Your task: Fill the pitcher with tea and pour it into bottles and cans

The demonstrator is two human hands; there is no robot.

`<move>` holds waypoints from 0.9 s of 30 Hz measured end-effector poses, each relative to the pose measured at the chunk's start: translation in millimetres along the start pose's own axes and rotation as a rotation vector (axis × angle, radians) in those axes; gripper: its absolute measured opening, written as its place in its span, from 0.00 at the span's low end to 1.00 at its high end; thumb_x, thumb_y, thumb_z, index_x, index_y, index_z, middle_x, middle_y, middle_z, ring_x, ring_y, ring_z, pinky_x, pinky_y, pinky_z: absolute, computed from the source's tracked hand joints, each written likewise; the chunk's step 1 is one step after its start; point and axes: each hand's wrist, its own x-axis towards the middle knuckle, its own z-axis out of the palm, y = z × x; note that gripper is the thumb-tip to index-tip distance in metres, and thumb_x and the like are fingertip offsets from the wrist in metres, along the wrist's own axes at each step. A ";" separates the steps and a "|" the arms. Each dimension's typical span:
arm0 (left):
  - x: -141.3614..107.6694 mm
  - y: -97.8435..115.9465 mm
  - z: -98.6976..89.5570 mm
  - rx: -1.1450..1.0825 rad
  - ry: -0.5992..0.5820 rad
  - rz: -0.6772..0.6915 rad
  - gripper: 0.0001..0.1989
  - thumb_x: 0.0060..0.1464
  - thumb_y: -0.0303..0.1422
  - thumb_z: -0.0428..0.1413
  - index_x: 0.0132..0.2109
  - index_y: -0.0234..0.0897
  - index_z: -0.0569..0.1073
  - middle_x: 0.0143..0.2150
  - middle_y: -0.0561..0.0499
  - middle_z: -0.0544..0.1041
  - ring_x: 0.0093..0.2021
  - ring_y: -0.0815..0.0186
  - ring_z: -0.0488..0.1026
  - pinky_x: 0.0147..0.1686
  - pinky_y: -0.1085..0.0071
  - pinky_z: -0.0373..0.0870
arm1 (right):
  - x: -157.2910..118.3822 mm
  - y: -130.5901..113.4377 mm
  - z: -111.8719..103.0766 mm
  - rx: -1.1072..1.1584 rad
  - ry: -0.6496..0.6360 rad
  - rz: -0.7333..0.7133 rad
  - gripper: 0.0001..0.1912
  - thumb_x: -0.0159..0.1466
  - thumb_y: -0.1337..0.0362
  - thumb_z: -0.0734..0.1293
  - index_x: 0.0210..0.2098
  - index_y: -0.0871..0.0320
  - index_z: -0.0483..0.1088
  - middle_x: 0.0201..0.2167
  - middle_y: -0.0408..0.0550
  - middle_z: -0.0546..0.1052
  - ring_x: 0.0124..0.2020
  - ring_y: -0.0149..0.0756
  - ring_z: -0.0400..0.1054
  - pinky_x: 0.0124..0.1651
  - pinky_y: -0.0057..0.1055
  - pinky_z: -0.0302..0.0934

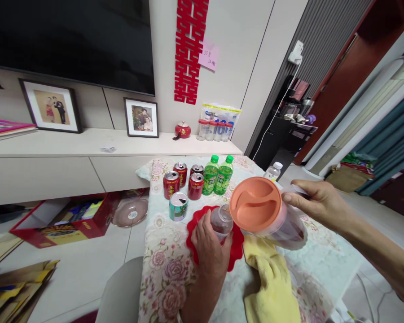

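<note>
My right hand (pixel 309 202) grips the handle of a clear pitcher (pixel 291 233) with an orange lid (pixel 256 199). The pitcher is tilted to the left, with dark liquid inside. My left hand (pixel 210 240) is wrapped around a clear plastic bottle (pixel 222 220) without a cap. That bottle stands over a red scalloped plate (pixel 235 255), its mouth close beside the lid's edge. Whether liquid is flowing between them I cannot make out. A yellow cloth (pixel 271 278) lies on the table just below the pitcher.
Several opened cans, among them a teal can (pixel 178 206) and a red can (pixel 195 186), stand behind the plate. Two green drink bottles (pixel 210 176) are beside them. A white-capped bottle (pixel 273 171) stands behind the pitcher. A grey chair (pixel 121 291) touches the left side of the flowered tablecloth (pixel 164 273).
</note>
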 end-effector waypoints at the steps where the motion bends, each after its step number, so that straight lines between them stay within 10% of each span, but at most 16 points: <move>1: -0.2 -0.2 0.2 -0.002 -0.002 -0.003 0.35 0.58 0.33 0.65 0.69 0.38 0.63 0.62 0.34 0.80 0.62 0.42 0.78 0.61 0.44 0.72 | 0.3 -0.3 -0.2 -0.003 -0.001 -0.004 0.34 0.63 0.36 0.75 0.20 0.54 0.59 0.21 0.36 0.52 0.22 0.28 0.45 0.22 0.28 0.42; 27: 0.7 0.3 -3.0 0.014 -0.029 0.004 0.36 0.57 0.31 0.67 0.68 0.36 0.63 0.62 0.33 0.81 0.61 0.40 0.79 0.59 0.43 0.74 | 0.6 -1.9 0.2 0.031 0.000 0.009 0.33 0.61 0.39 0.78 0.19 0.54 0.60 0.21 0.35 0.52 0.22 0.28 0.45 0.22 0.28 0.41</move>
